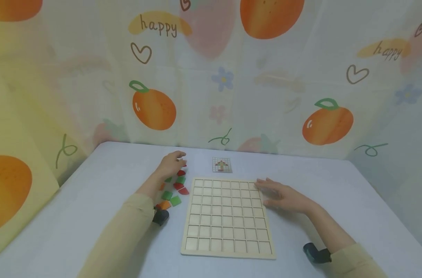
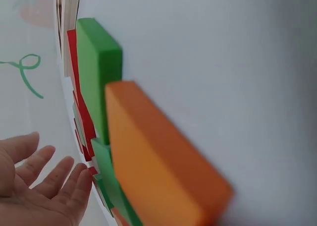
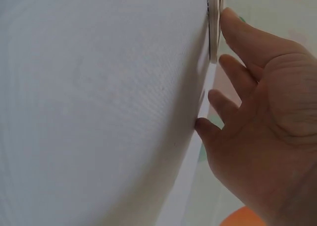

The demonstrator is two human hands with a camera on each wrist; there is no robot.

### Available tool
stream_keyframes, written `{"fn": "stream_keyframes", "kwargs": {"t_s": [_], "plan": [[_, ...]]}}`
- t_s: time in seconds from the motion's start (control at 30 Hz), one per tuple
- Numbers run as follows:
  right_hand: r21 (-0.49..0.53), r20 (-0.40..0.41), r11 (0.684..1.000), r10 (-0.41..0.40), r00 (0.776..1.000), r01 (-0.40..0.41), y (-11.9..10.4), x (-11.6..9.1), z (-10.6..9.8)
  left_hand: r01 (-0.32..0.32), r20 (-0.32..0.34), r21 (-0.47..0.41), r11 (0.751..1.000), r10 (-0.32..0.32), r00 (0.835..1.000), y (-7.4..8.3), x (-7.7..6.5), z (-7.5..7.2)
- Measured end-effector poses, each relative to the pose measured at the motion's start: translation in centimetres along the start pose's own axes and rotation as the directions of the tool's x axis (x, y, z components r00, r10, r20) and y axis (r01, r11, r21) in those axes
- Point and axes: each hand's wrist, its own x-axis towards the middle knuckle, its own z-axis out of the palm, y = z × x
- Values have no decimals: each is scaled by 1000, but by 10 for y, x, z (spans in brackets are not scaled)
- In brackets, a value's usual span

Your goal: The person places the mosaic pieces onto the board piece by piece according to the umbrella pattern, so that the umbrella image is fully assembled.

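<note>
My left hand [image 1: 170, 165] hovers at the far end of a loose group of coloured tiles, left of a pale wooden grid board [image 1: 228, 212]. In the left wrist view its fingers [image 2: 67, 186] are spread and relaxed, with nothing between them. The group has green tiles [image 1: 175, 200], orange tiles [image 2: 148, 151] and red tiles [image 1: 184, 191]; some lie hidden behind the hand and forearm. At the board's far right corner is my right hand [image 1: 283, 196], its fingertips right at the edge. The right wrist view shows those fingers [image 3: 247, 40] loosely bent, holding nothing.
Beyond the board lies a small pattern card [image 1: 222, 165] with a coloured figure on a grid. All of this is on a white table [image 1: 127, 247]. A fruit-printed curtain [image 1: 266, 85] hangs behind the table's far edge. Dark straps [image 1: 316, 253] sit on both wrists.
</note>
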Motion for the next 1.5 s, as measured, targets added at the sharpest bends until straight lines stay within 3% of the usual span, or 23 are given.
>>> {"fn": "stream_keyframes", "kwargs": {"t_s": [0.17, 0.63, 0.97, 1.3, 1.5], "plan": [[-9, 3, 1000, -14, 1000, 14, -2, 0, -1, -15, -24, 49, 999, 16, 1000, -3, 4, 0], [-9, 17, 1000, 6, 1000, -5, -6, -2, -2, 29, -43, 108, 994, -25, 999, -7, 8, 0], [-20, 15, 1000, 13, 1000, -13, -5, -2, -2, 35, -127, 161, 986, -15, 992, -1, 8, 4], [-14, 18, 1000, 14, 1000, -14, -5, -2, -1, 55, -167, 141, 988, -31, 986, -11, 16, 10], [-16, 20, 1000, 14, 1000, -13, -4, -1, 0, 69, -157, 117, 991, -50, 986, -5, 8, 10]]}}
